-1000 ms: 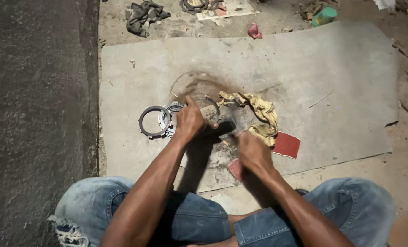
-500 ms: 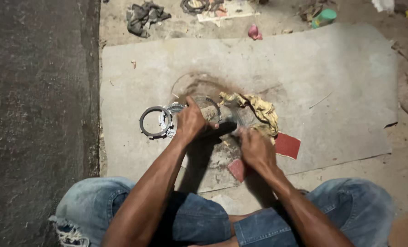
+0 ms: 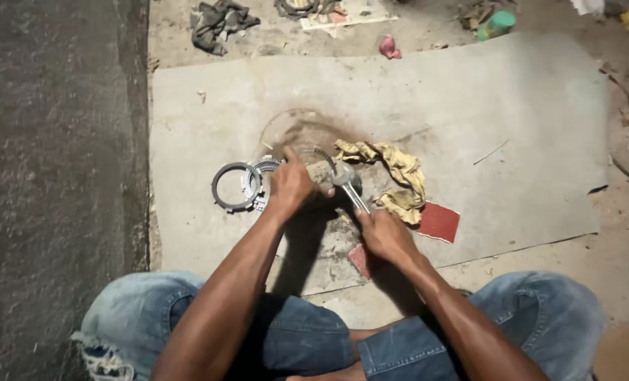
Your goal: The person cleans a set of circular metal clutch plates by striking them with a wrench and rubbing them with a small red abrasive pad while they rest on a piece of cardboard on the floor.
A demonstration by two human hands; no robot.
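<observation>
Person sits on the ground, knees in torn jeans [image 3: 540, 317] at the near edge, both arms reaching out over a grey board [image 3: 469, 120] laid on the floor. Left hand [image 3: 291, 187] is curled down over a round metal part [image 3: 313, 161] at the middle of the board; the palm covers most of it, so its shape is hard to make out. Right hand [image 3: 385, 234] is closed around the near end of a wrench [image 3: 348, 185], whose far head sits on the round part just right of the left hand. What the head grips is hidden.

Just left of the left hand lie a dark ring [image 3: 234, 186] and a toothed metal ring [image 3: 256, 185], overlapping, partly under the wrist. A yellow rag [image 3: 399, 173] is bunched right of the part. A red sandpaper piece [image 3: 439, 221] lies right of the right hand; another red piece [image 3: 359, 259] is half hidden under that hand. Far edge: dark cloth [image 3: 218, 21], pink scrap [image 3: 388, 48], green cap [image 3: 499, 23], all small and blurry.
</observation>
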